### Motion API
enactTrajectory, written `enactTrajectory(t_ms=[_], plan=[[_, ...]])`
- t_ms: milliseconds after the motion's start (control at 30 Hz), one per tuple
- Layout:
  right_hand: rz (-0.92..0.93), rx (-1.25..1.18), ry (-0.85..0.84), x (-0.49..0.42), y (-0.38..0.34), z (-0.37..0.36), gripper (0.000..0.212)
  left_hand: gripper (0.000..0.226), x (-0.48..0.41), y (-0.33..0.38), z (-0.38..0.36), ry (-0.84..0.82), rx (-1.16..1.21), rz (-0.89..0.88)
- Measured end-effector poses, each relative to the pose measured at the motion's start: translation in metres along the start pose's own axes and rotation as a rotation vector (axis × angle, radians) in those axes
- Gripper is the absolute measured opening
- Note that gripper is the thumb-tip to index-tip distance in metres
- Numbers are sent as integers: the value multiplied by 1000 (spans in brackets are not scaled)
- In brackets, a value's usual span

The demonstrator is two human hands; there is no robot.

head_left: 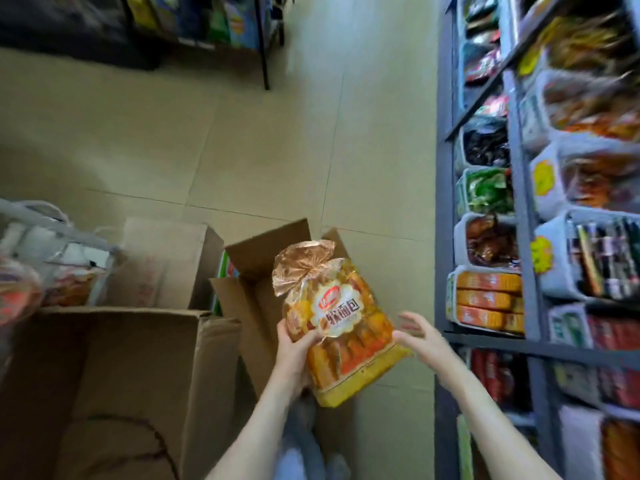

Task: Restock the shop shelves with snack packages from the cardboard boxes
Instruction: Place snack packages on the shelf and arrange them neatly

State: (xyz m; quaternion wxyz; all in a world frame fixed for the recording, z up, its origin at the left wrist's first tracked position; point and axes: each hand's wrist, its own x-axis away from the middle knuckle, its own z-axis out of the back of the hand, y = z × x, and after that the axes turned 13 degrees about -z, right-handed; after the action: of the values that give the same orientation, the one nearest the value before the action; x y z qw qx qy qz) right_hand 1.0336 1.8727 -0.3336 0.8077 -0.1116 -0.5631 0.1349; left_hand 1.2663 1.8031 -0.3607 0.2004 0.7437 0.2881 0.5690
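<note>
Yellow-orange plastic bread bag with gathered gold top (341, 318) was out of the open brown cardboard box (263, 252) and held above it. Left hand (294, 346) gripped its left edge; right hand (420, 337), blurred, fingers spread at its right edge. Grey metal shelves (519, 344) looked well filled; bag not yet shelved.

Bread bag (341, 323): white label is showing "软面包"; red oval logo above is reading illegible. Cardboard box (162, 261): red print is blurring out.

a shop, seemingly: shelves (519, 209) of packaged snacks, cardboard boxes (114, 368) on the floor.
</note>
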Motion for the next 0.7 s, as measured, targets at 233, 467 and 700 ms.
enactTrajectory(t_ms=[233, 467, 700], plan=[[89, -443, 109, 143, 94, 54, 44, 55, 116, 47, -57, -429, -148, -64], [197, -720, 293, 276, 217, 58, 24, 69, 228, -6, -84, -719, -334, -38], [297, -852, 359, 387, 322, 39, 33, 85, 331, -55, -100, -940, -367, -1]])
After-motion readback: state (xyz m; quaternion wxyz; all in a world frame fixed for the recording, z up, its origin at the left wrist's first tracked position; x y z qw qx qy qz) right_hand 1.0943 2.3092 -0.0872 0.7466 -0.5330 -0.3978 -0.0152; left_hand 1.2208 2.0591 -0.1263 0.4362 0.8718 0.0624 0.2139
